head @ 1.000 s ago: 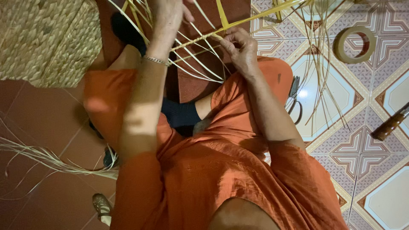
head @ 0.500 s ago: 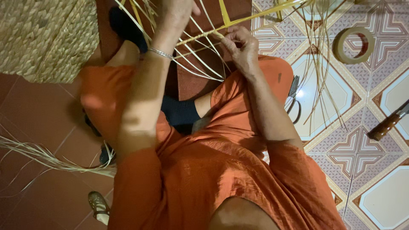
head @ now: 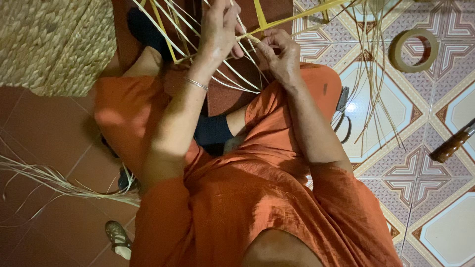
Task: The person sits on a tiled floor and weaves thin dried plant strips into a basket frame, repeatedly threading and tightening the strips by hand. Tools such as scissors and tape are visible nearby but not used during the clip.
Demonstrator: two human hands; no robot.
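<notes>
Head view of a seated person in orange clothing weaving flat yellow-cream strips (head: 217, 59) over the lap. Progress: only a loose, open crossing of strips shows at the far edge of the view, over a dark red mat (head: 232, 96); no dense woven area is visible, so the work appears to be at an early stage, with most of the weave left. Left hand (head: 220, 24): fingers curled down, pinching strips near where they cross. Right hand (head: 279, 52): fingers clenched tight around a strip just right of the left hand, the two hands almost touching. Right, on the patterned tile floor (head: 445, 198): scissors (head: 342, 113), a tape roll (head: 413, 49), a wooden-handled tool (head: 452, 143). Far left: a woven basket (head: 49, 44); near left: loose fibre strands (head: 54, 183).
</notes>
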